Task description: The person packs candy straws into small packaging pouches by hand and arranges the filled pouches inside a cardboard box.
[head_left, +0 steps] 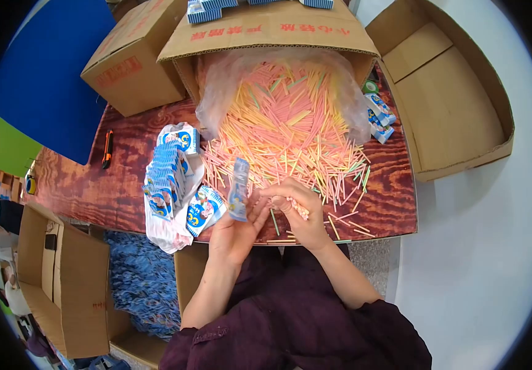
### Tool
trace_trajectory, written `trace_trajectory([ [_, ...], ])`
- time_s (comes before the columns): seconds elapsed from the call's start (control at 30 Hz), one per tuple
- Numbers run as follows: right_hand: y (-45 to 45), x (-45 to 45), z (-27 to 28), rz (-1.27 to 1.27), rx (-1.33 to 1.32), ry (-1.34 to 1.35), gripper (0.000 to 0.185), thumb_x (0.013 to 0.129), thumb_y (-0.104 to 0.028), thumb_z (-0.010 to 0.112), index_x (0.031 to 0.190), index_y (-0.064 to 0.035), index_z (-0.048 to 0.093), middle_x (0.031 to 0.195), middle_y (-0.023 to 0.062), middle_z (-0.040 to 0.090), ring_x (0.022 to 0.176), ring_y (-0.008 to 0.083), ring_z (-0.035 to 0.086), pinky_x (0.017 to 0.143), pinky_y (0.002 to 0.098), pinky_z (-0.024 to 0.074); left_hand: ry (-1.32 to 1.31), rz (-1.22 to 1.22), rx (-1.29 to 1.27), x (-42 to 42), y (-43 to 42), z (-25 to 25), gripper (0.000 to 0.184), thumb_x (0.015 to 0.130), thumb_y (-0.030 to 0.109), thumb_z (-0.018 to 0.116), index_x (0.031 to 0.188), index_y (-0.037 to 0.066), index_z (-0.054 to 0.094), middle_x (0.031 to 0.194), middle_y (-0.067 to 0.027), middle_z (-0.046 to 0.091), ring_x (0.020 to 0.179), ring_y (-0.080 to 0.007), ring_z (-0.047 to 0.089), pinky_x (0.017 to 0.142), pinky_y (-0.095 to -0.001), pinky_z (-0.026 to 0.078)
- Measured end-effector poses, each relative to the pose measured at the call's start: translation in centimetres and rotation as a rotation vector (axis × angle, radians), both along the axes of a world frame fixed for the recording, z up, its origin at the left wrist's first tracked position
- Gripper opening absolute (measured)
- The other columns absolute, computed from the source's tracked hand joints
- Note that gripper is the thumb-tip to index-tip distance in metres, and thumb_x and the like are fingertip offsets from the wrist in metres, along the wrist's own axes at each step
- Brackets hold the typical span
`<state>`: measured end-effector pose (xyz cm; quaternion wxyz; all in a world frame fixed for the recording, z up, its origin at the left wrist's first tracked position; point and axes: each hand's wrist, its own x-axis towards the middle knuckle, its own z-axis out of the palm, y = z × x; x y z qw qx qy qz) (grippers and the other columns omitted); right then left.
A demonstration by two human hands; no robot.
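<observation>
Leftmost, a blurred strip of the room shows, with a bright green panel point(16, 145) and a broad blue panel point(53, 71) rising beside the tabletop point(62, 179), whose surface is a dark red, streaky wood grain. Low down, beside the tabletop's near edge, an open carton point(84, 296) spreads its flaps around a heap of blue printed wrappers point(139, 277). An orange-and-black box cutter point(107, 150) lies on the wood, and just beyond it sits a brown cardboard box point(133, 61) with red print. Next come overlapping blue-and-white packets point(168, 169) on a crumpled white-and-pink bag point(166, 234), with one more packet point(204, 208) at their right.

Near the front edge, the left hand point(235, 231) is palm up, fingers loosely spread, a slim blue-printed wrapper point(239, 188) upright against it; whether the thumb pinches it cannot be told. Beside it, the right hand point(303, 213) curls around a bunch of pale sticks point(300, 208). Behind both, a large carton point(266, 34) on its side pours pink, yellow and green sticks point(290, 123) from a clear plastic liner point(215, 111) across the wood. At right stand small blue-and-white packs point(380, 117) near a green tape roll point(370, 87), then a shallow open carton point(457, 98), against a white surface point(475, 246).
</observation>
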<state>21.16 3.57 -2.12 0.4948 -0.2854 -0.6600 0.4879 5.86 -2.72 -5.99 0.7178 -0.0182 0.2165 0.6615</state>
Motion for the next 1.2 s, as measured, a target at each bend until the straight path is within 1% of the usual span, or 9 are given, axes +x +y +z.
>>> trace_trajectory([
  [0.27, -0.4, -0.2, -1.2, 0.128, -0.16, 0.048, 0.01, 0.088, -0.004, 0.064, 0.093, 0.0032, 0.067, 0.086, 0.009, 0.068, 0.082, 0.0161, 0.063, 0.076, 0.0289, 0.0491, 0.631, 0.125, 0.232, 0.2, -2.5, 3.9, 0.016, 0.096, 0.014, 0.053, 0.101, -0.001, 0.056, 0.113, -0.0159, 0.061, 0.104, -0.0228, 0.06, 0.093, -0.0375, 0.047],
  [0.47, -0.6, 0.0, -0.4, 0.168, -0.339, 0.02, 0.013, 0.083, -0.002, 0.066, 0.096, 0.0032, 0.067, 0.092, 0.0079, 0.069, 0.086, 0.0129, 0.065, 0.076, 0.0268, 0.0519, 0.782, 0.102, 0.329, 0.7, -3.6, 4.2, 0.01, 0.093, 0.009, 0.056, 0.097, 0.0, 0.056, 0.115, -0.0147, 0.06, 0.103, -0.0192, 0.058, 0.091, -0.0323, 0.044],
  [0.5, -0.7, 0.0, -1.0, 0.175, -0.269, 0.028, 0.014, 0.087, -0.005, 0.064, 0.099, 0.0023, 0.066, 0.093, 0.0068, 0.068, 0.081, 0.011, 0.065, 0.066, 0.0238, 0.0536, 0.782, 0.099, 0.325, 0.7, -3.5, 4.3, 0.01, 0.093, 0.009, 0.056, 0.097, 0.0, 0.056, 0.115, -0.0147, 0.06, 0.103, -0.0192, 0.058, 0.091, -0.0323, 0.044],
  [0.53, -0.7, -0.1, -1.7, 0.183, -0.199, 0.035, 0.016, 0.091, -0.008, 0.061, 0.103, 0.0015, 0.066, 0.094, 0.0058, 0.068, 0.077, 0.009, 0.065, 0.057, 0.0208, 0.0554, 1.047, 0.093, 0.455, 0.6, -3.3, 4.6, 0.01, 0.089, 0.008, 0.059, 0.095, 0.0, 0.058, 0.119, -0.0167, 0.059, 0.106, -0.0231, 0.056, 0.093, -0.0353, 0.042],
  [0.67, -0.1, -0.1, -4.1, 0.332, -0.339, 0.058, 0.027, 0.079, -0.01, 0.068, 0.104, -0.0009, 0.063, 0.096, 0.0073, 0.066, 0.086, 0.0106, 0.061, 0.075, 0.026, 0.0482, 1.746, 0.119, 0.75, 1.7, -2.0, 6.9, 0.011, 0.078, 0.002, 0.066, 0.088, 0.0, 0.06, 0.125, -0.0208, 0.058, 0.109, -0.0339, 0.055, 0.097, -0.0429, 0.039],
  [0.8, -0.1, 0.1, -1.5, 0.362, -0.341, 0.067, 0.027, 0.084, -0.009, 0.065, 0.107, -0.006, 0.051, 0.096, 0.0033, 0.054, 0.09, 0.0086, 0.053, 0.081, 0.0238, 0.0437, 1.765, 0.26, 0.585, 1.6, -2.3, 6.3, 0.014, 0.076, -0.001, 0.066, 0.089, -0.001, 0.06, 0.12, -0.0201, 0.06, 0.107, -0.0337, 0.055, 0.095, -0.0417, 0.041],
  [0.9, 0.5, 0.6, -1.7, 0.352, -0.726, 0.145, 0.014, 0.095, -0.019, 0.059, 0.1, -0.0073, 0.052, 0.081, 0.0, 0.056, 0.063, 0.0047, 0.048, 0.053, 0.0192, 0.0381, 1.403, 0.32, 0.255, 0.9, -2.7, 4.9, 0.006, 0.085, -0.001, 0.06, 0.09, -0.003, 0.06, 0.112, -0.0149, 0.06, 0.105, -0.0232, 0.055, 0.092, -0.035, 0.042],
  [1.0, 2.1, 1.1, -3.9, 0.331, -0.774, 0.195, 0.015, 0.097, -0.017, 0.052, 0.104, -0.0037, 0.055, 0.078, 0.0019, 0.058, 0.05, 0.0036, 0.046, 0.042, 0.0176, 0.0306, 0.993, 0.35, 0.1, -0.5, -2.1, 3.3, 0.007, 0.093, 0.002, 0.054, 0.098, 0.0, 0.059, 0.104, -0.004, 0.059, 0.092, -0.0091, 0.055, 0.082, -0.0238, 0.043],
  [1.2, 3.9, 2.1, -3.6, 0.184, -0.788, 0.073, 0.016, 0.097, -0.015, 0.051, 0.101, -0.0007, 0.055, 0.084, 0.0117, 0.068, 0.052, 0.0074, 0.054, 0.039, 0.0203, 0.0323, 0.814, 0.392, -0.007, -1.3, -2.0, 1.8, 0.003, 0.094, 0.005, 0.057, 0.097, 0.005, 0.058, 0.095, 0.0017, 0.059, 0.081, -0.0035, 0.052, 0.073, -0.0194, 0.041],
])
